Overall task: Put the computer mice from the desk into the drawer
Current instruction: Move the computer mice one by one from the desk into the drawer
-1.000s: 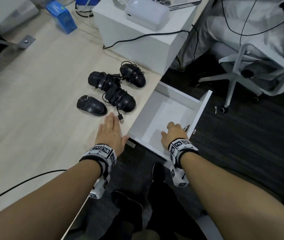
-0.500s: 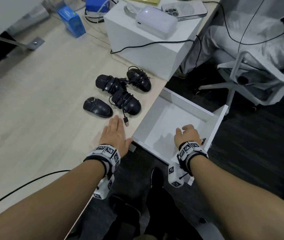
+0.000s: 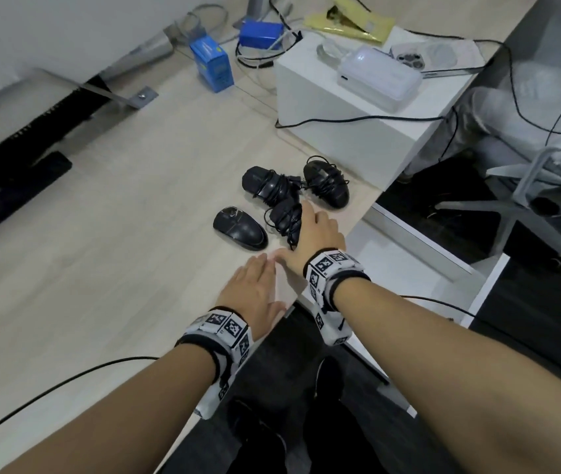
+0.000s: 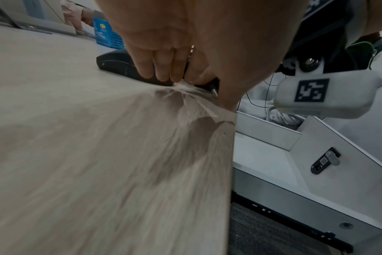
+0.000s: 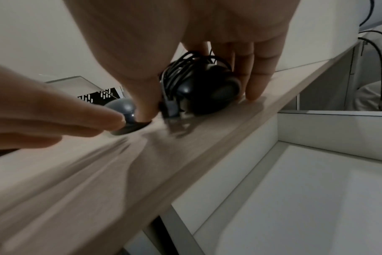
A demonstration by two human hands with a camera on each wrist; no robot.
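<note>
Right hand (image 3: 316, 234) left the drawer (image 3: 443, 265); its fingers (image 5: 254, 82) now straddle 1 cord-wrapped mouse (image 5: 203, 86).

Dark carpet floor (image 3: 528, 323), grey swivel chair (image 3: 525, 203) beside pale wall (image 3: 66, 25)

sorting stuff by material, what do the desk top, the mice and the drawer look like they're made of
Desk top: pale wood-grain surface, probably laminate, matte; grain streaks show. Mice, e.g. the uncorded mouse: black plastic, slightly glossy, with highlights on the shell. Drawer: smooth white panels, possibly painted metal or coated board; the pictures cannot settle which.
</note>
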